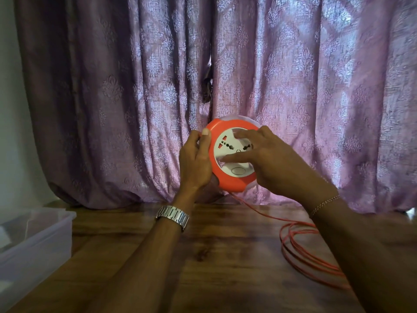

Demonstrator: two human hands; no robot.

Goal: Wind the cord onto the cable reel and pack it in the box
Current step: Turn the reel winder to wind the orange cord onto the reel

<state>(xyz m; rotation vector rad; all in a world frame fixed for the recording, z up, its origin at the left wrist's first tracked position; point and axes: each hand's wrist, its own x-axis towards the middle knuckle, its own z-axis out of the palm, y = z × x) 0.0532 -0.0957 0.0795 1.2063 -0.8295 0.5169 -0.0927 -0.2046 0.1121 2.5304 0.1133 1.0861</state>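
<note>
Above the counter: the cable reel (233, 154), orange with a white socket face, is held up off the wooden counter (214, 256), tilted with its face toward the camera, in front of the purple curtain (293, 75)
Left hand: the left hand (196, 159) grips the reel's left rim, thumb on the front edge, the other fingers wrapped behind it; a metal watch (172, 216) sits on that wrist
Right hand: the right hand (273, 159) lies over the white face, fingers (237, 157) spread and loose, their tips touching the face, closed on nothing; a thin bracelet (325, 204) shows on that wrist
Cord: the orange cord (300, 249) drops from the reel's lower edge, runs right across the counter and lies in loose loops by the right forearm, partly hidden by it
Box: the clear plastic box (33, 240) stands open at the counter's left edge, well apart from the reel; whatever is inside is too blurred to tell
</note>
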